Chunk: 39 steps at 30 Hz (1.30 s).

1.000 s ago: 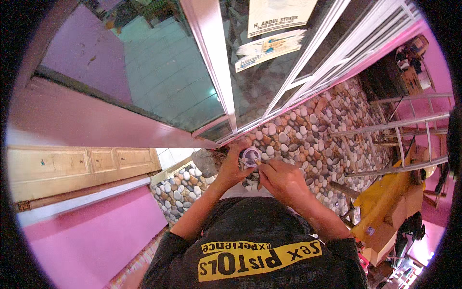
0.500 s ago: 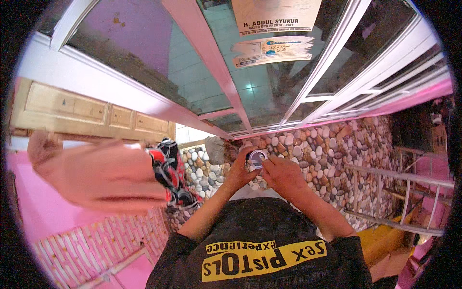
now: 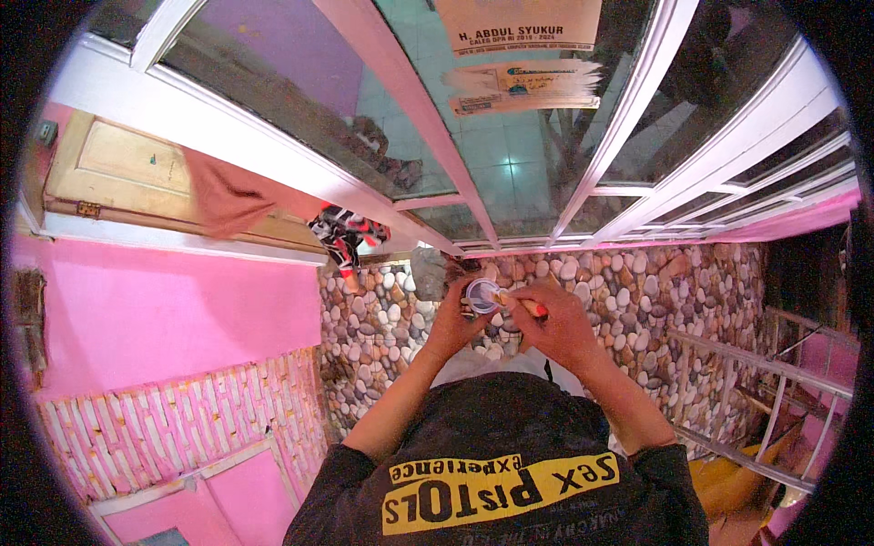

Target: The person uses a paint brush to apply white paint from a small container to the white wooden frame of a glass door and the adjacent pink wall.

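Note:
My left hand (image 3: 452, 321) is closed around a small round container (image 3: 478, 292) with a pale rim, held over the pebble-patterned floor (image 3: 637, 291). My right hand (image 3: 565, 324) is closed on a small brush (image 3: 537, 309) with a red-and-yellow handle, its end at or in the container; the tip is too small to make out. A grey crumpled lump (image 3: 428, 273) lies just beyond my left hand, at the foot of the white-framed glass panels (image 3: 637, 127).
A person (image 3: 235, 194) in salmon clothing and patterned trousers is at the wooden door (image 3: 91, 182) on the left, beside a pink wall (image 3: 164, 318). Metal ladders (image 3: 792, 378) are at the right, near a yellow object (image 3: 737, 473). Papers (image 3: 523, 86) are stuck on the glass.
My view has swung round toward the glass panels. The other person appeared at the left and has moved up toward the doorway. The red brush handle now shows in my right hand.

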{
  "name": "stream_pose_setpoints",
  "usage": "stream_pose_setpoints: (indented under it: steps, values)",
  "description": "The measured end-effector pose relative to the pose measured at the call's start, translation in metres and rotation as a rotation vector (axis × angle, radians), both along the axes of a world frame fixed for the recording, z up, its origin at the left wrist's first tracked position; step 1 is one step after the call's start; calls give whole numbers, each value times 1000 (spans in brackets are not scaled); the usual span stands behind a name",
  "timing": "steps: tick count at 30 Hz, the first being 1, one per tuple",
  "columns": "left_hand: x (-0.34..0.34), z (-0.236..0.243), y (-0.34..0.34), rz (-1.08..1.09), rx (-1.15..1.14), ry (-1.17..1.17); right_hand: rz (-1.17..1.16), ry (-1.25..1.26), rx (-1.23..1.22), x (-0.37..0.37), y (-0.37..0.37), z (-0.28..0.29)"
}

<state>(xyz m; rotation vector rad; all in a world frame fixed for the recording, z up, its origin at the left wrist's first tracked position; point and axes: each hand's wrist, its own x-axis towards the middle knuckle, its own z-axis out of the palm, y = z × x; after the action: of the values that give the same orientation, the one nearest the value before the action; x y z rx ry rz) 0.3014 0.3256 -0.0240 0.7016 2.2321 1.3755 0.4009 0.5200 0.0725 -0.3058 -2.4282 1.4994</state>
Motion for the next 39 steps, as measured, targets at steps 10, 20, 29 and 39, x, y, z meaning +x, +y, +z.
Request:
stream_pose_setpoints:
  steps: [10,20,29,39]
  values:
    - [-41,3,-5,-52,-24,-48,-344,-130,-614,9,-4,-37]
    - [-70,-28,-82,-8,-113,162,-472,-181,-1044,-25,-47,-74]
    - [-94,-16,-153,15,-112,199,-415,-215,-1448,-105,-128,-197]
    - [-101,-13,-176,51,-3,77,-673,-146,-1602,-163,-169,-216]
